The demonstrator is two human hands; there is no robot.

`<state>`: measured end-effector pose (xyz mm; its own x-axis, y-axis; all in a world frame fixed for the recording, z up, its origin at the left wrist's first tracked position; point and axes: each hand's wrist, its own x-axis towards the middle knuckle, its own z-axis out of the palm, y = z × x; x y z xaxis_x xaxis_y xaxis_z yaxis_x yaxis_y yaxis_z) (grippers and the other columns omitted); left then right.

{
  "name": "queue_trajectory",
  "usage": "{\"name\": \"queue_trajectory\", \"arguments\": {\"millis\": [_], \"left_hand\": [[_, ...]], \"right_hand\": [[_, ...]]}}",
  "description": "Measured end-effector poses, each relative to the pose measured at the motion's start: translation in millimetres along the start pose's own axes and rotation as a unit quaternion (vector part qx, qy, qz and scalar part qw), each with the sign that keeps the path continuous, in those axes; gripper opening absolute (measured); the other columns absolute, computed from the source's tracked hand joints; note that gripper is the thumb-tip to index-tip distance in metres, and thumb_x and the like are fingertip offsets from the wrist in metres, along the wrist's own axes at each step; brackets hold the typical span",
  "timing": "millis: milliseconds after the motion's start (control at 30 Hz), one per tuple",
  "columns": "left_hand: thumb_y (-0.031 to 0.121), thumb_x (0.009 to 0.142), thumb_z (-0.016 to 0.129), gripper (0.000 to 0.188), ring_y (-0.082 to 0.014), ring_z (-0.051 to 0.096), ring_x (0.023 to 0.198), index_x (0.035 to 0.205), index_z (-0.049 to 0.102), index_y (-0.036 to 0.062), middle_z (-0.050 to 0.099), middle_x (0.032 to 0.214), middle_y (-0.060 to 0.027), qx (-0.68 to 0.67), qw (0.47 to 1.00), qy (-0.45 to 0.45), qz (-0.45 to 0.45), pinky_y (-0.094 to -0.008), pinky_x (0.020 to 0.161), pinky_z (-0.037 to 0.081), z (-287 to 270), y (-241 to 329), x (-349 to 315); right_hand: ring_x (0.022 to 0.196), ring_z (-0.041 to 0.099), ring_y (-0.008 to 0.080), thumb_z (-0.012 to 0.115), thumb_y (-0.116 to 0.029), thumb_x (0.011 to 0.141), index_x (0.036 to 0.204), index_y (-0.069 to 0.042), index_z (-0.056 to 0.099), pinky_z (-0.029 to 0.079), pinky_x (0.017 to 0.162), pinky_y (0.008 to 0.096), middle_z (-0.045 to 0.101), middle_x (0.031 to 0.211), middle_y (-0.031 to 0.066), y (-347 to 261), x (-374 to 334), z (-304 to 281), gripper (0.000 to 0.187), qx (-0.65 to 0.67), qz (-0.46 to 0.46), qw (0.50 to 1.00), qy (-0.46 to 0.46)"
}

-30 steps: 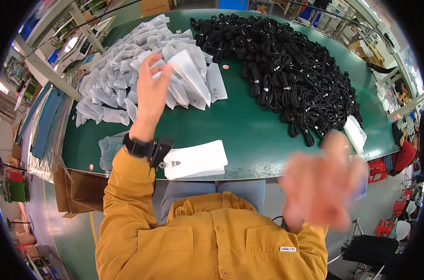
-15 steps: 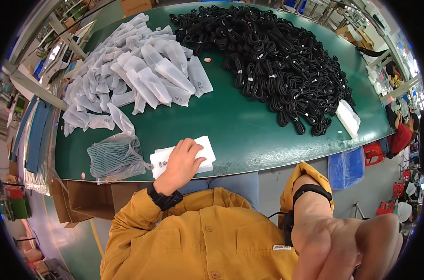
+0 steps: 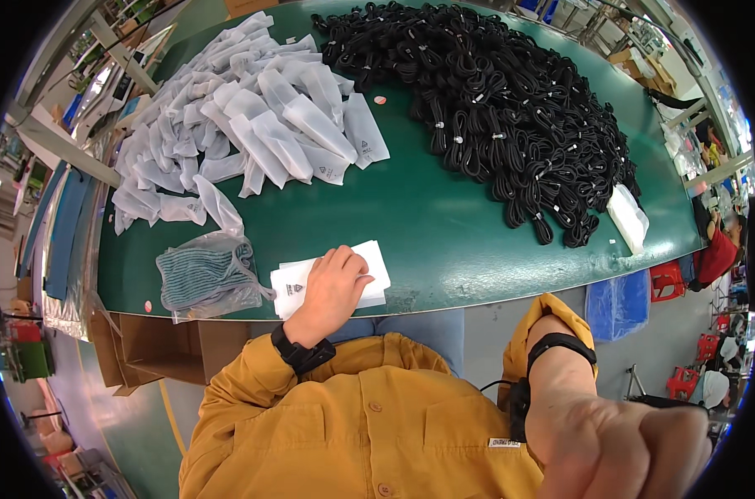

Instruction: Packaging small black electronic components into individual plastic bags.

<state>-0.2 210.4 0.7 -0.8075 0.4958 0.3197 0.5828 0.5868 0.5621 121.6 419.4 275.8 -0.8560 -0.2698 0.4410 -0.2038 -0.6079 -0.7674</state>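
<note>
My left hand (image 3: 334,287) rests palm down on a small stack of flat white sleeves or sheets (image 3: 290,281) with a dark printed mark, at the table's near edge. Its fingers are slightly bent and apart, gripping nothing. Close to the camera at the lower right, my right hand (image 3: 619,445) is raised off the table. Its fingers curl away from view, so whatever they hold, if anything, is hidden. Left of the stack lies a clear plastic bag (image 3: 207,277) with grey-green ribbed knit fabric inside.
Filled frosted-white pouches (image 3: 244,125) are heaped on the green table (image 3: 411,224) at the far left. A large pile of bundled black cords (image 3: 510,116) covers the far right, a white packet (image 3: 628,218) beside it. Below the edge are a cardboard box (image 3: 165,345) and a blue bin (image 3: 617,303).
The view has shifted slightly. My left hand stays on the stack, and my right hand is still raised near the camera, its curled fingers only slightly shifted.
</note>
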Motion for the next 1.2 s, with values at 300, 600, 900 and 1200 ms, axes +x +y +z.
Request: {"name": "queue_trajectory", "arguments": {"millis": [300,600,900,1200], "left_hand": [[0.003,0.079,0.073,0.013,-0.0308,0.058,0.078,0.081,0.06,0.0027,0.056,0.081,-0.0091,-0.027,0.998,0.052,-0.027,-0.0392,0.07,0.047,4.5,-5.4,-6.6],[0.0,0.081,0.069,0.009,-0.0283,0.06,0.074,0.081,0.061,0.0021,0.059,0.081,-0.0102,-0.085,0.994,0.026,-0.06,-0.0369,0.065,0.049,-0.9,1.3,-1.9],[0.001,0.086,0.066,0.008,-0.0276,0.062,0.075,0.09,0.059,-0.0011,0.062,0.084,-0.0129,-0.132,0.985,0.041,-0.101,-0.0331,0.066,0.05,-2.5,-2.2,-8.3],[0.001,0.091,0.063,0.006,-0.0176,0.062,0.076,0.092,0.058,-0.0019,0.064,0.087,-0.0098,-0.248,0.949,0.057,-0.186,-0.0297,0.073,0.051,-7.3,-2.4,-3.9]], "right_hand": [[0.076,0.059,0.0197,0.063,-0.011,0.09,0.103,0.001,0.062,0.05,0.068,0.0327,0.066,0.098,0.0097,99.3,97.6,-123.5,0.018,-0.459,-0.057,0.885,0.053],[0.089,0.063,0.0344,0.073,-0.025,0.084,0.106,0.001,0.058,0.053,0.072,0.0434,0.064,0.087,0.0177,233.9,114.0,-309.2,0.037,-0.908,0.054,0.408,0.083],[0.073,0.063,0.0264,0.062,-0.008,0.09,0.112,0.0,0.055,0.051,0.064,0.0348,0.065,0.083,0.0131,221.8,64.2,-247.1,0.024,-0.7,0.035,0.707,0.098],[0.068,0.061,0.0302,0.061,0.001,0.086,0.119,-0.001,0.056,0.051,0.062,0.0378,0.065,0.092,0.015,193.2,-26.8,-169.0,0.033,-0.684,0.025,0.725,-0.082]]}}
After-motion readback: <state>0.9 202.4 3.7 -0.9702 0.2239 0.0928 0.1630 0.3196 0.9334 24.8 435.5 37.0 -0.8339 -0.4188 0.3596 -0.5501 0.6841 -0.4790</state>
